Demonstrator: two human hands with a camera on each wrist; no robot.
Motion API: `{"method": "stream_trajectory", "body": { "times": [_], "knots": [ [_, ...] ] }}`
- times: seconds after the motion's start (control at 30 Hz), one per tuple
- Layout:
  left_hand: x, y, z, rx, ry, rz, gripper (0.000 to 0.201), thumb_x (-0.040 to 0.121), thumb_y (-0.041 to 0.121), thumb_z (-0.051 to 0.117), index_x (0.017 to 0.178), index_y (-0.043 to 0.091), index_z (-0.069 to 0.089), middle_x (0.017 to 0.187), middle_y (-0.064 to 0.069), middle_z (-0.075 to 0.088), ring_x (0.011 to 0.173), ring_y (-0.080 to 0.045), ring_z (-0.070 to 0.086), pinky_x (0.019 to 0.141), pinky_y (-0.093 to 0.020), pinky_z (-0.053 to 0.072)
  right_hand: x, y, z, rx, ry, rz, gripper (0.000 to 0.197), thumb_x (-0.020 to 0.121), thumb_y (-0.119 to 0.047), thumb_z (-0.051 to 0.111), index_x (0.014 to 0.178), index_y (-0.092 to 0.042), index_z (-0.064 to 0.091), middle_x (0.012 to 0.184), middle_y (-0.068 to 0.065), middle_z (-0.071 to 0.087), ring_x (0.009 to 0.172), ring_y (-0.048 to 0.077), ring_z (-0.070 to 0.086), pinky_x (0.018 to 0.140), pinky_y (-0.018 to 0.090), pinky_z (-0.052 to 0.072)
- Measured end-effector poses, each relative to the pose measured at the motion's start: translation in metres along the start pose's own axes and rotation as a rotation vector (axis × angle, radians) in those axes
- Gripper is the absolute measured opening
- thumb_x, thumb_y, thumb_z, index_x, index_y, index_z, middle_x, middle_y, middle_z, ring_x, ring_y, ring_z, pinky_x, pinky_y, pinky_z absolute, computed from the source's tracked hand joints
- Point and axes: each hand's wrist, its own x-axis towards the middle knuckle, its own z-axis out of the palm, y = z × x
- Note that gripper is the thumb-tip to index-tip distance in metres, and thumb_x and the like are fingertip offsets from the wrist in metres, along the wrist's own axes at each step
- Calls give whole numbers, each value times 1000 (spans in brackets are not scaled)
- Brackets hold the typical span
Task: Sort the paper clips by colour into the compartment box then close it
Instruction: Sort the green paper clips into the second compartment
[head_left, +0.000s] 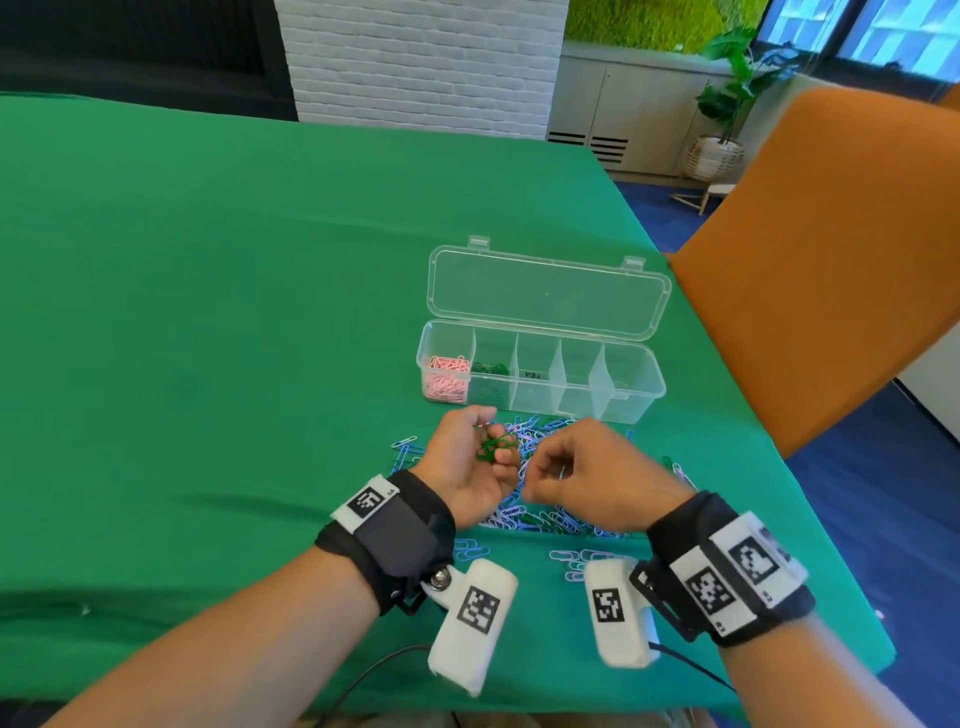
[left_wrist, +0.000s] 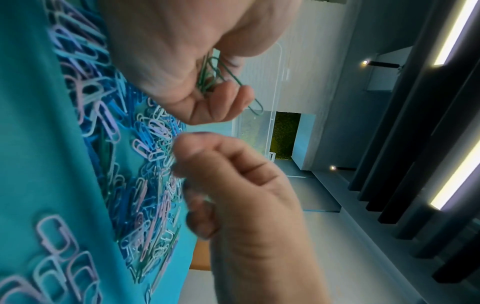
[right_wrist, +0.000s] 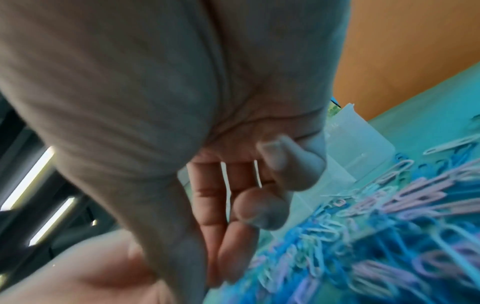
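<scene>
The clear compartment box (head_left: 636, 397) stands open on the green cloth, its lid (head_left: 545, 296) laid back. Pink clips (head_left: 447, 382) fill its leftmost compartment and green clips (head_left: 488, 374) lie in the one beside it; the others look empty. A pile of blue, lilac, white and green clips (head_left: 545, 519) lies in front of the box, under both hands. My left hand (head_left: 465, 462) is cupped palm-up and holds a bunch of green clips (head_left: 493, 447) (left_wrist: 215, 74). My right hand (head_left: 543, 467) (right_wrist: 275, 185) hovers just right of it with curled fingers; no clip shows between them.
An orange chair back (head_left: 831, 260) rises close to the box's right end, at the table's right edge. A few stray clips (head_left: 405, 447) lie left of the pile and others (head_left: 571, 561) near my wrists. Green cloth (head_left: 208, 312) stretches bare to the left.
</scene>
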Motion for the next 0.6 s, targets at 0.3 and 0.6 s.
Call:
{"method": "stream_trajectory", "body": {
  "times": [0.3, 0.6],
  "knots": [
    [-3, 2, -1, 50, -69, -2, 32, 100, 15, 43, 84, -1, 65, 78, -16, 71, 55, -19, 68, 47, -21, 54, 1, 8, 16, -267, -27, 94, 8, 79, -24, 68, 71, -23, 69, 73, -8, 70, 73, 12, 65, 75, 30, 56],
    [2, 4, -3, 231, 21, 84, 31, 105, 21, 37, 100, 5, 62, 71, -8, 64, 53, -13, 52, 46, -21, 40, -2, 14, -16, 227, 53, 156, 11, 86, -12, 71, 76, -7, 73, 74, 9, 74, 56, 9, 57, 58, 22, 52]
  ]
}}
